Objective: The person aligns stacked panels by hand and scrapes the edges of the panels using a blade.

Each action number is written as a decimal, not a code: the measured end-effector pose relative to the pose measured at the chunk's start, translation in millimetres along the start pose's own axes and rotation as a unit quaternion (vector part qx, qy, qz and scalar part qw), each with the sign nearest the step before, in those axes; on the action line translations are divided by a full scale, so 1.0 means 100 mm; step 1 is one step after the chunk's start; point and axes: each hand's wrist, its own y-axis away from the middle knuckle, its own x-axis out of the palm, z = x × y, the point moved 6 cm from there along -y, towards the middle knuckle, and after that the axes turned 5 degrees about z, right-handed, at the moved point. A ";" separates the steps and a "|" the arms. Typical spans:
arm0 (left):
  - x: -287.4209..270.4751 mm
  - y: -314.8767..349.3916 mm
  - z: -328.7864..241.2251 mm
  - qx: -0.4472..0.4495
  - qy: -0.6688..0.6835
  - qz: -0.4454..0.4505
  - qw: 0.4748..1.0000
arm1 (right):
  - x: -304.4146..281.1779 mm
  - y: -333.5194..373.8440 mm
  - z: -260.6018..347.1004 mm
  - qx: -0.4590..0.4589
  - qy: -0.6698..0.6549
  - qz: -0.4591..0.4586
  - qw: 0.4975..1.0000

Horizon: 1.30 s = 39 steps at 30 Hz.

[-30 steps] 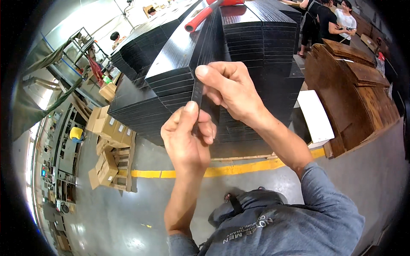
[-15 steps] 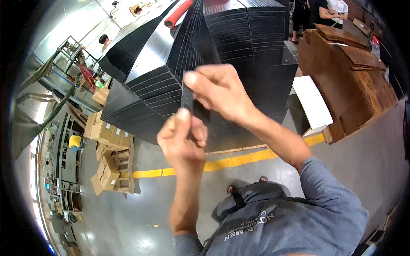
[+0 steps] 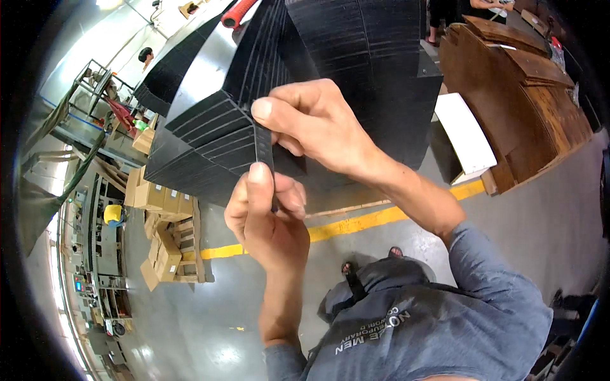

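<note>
Workshop floor (image 3: 216,311) grey, crossed by a yellow line (image 3: 356,223); black panels (image 3: 203,127) stacked ahead. 1 thin black strip (image 3: 263,146) held beside the stack's front corner, long axis near-upright in view; contact with the panels cannot be confirmed. Right hand (image 3: 321,130), nearer the panels: grip pinching the strip's upper end. Left hand (image 3: 267,219): grip pinching its lower part. Cartons (image 3: 166,198) at left, at least 1 with flaps open; contents not visible.

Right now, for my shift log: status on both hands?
Left hand pinching dark strip low. Right hand pinching it higher. Strip unobstructed between them; black panel stack just beyond.
</note>
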 end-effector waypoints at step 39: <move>-0.96 -0.71 -0.24 0.250 0.032 -0.085 0.964 | 0.54 0.20 0.03 -0.247 0.277 -0.282 0.885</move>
